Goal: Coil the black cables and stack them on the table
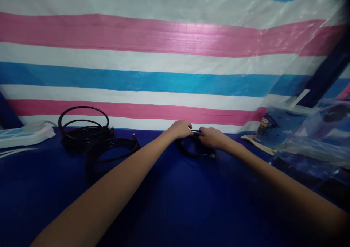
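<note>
Both my arms reach forward over a dark blue table surface (pixel 175 203). My left hand (pixel 181 128) and my right hand (pixel 212 136) are closed side by side on the far top of a small coiled black cable (pixel 194 153), which rests on the table near its back edge. The coil's lower loop shows below my hands. To the left lies a bigger pile of coiled black cables (pixel 90 137), untouched.
A striped pink, white and blue tarp (pixel 164 57) hangs right behind the table. A white power strip (pixel 26 134) lies at the far left. At the right sit clear plastic bags (pixel 306 137), one printed with a cartoon figure.
</note>
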Tool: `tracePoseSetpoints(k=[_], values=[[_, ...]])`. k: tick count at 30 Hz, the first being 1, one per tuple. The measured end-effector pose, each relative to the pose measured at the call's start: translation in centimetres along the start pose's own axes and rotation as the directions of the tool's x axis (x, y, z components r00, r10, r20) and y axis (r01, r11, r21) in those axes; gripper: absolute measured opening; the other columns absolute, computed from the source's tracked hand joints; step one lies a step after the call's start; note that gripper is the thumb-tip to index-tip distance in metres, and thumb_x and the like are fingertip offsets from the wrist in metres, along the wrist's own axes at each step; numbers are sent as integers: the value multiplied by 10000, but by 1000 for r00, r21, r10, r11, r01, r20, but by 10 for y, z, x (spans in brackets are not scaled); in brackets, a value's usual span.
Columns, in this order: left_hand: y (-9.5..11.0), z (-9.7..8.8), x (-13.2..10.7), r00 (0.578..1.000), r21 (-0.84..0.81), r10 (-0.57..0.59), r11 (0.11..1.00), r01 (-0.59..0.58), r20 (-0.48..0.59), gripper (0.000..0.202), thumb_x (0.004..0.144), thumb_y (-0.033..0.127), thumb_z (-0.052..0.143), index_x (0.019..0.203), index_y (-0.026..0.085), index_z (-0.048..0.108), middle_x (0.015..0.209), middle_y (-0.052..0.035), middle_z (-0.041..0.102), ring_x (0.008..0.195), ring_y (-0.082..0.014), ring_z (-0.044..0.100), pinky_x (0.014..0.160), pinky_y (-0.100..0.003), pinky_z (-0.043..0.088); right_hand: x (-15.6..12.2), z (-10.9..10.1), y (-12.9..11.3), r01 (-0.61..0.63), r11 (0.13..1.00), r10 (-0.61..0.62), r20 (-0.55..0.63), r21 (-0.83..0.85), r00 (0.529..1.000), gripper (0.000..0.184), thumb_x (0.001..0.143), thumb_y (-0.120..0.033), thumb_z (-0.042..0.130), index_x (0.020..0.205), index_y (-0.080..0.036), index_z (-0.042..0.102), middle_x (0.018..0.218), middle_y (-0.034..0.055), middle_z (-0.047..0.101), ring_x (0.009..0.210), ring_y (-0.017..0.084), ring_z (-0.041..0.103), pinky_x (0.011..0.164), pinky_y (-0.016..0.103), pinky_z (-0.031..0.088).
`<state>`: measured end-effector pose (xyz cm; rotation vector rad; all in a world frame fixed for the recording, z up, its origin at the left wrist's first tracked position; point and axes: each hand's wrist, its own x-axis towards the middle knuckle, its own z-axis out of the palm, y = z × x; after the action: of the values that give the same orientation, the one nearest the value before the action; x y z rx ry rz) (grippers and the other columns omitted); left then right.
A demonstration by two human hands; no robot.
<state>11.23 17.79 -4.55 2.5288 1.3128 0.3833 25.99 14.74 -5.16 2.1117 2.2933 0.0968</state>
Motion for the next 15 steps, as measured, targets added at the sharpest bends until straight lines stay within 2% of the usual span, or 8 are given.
tracePoseSetpoints(k=[3,7,11,15], values=[[-3,-5,-6,998,-49,-33,998,35,48,295,872,345,518,1068,133,577,993,-68,620,864,-168,604,776,-374,506,0,-4,-1,3,1000,-3,0,24,1000,336,897,-373,431,1057,-110,567,968,111,628,817,179,599,730,346,455],[-9,-7,-11,996,-108,-75,991,81,52,344,888,358,486,1150,139,529,989,-69,615,801,-153,609,721,-348,517,-3,-17,-2,14,997,-10,-48,82,999,388,897,-342,352,1067,-82,584,1037,190,639,878,256,611,689,330,421],[-12,-10,-12,995,-128,-93,987,98,45,331,885,353,493,1132,138,538,982,-66,615,814,-155,605,734,-353,513,-7,-32,0,26,993,-11,-132,115,991,407,899,-328,313,1146,-99,541,1119,169,622,921,245,607,707,299,410],[-16,-13,-13,989,-101,-145,984,147,30,307,880,353,502,1087,135,559,1000,-69,610,857,-165,598,767,-368,504,-12,-39,4,25,996,-10,-180,82,984,375,874,-298,351,1126,-112,556,1092,154,636,925,258,603,712,305,396]])
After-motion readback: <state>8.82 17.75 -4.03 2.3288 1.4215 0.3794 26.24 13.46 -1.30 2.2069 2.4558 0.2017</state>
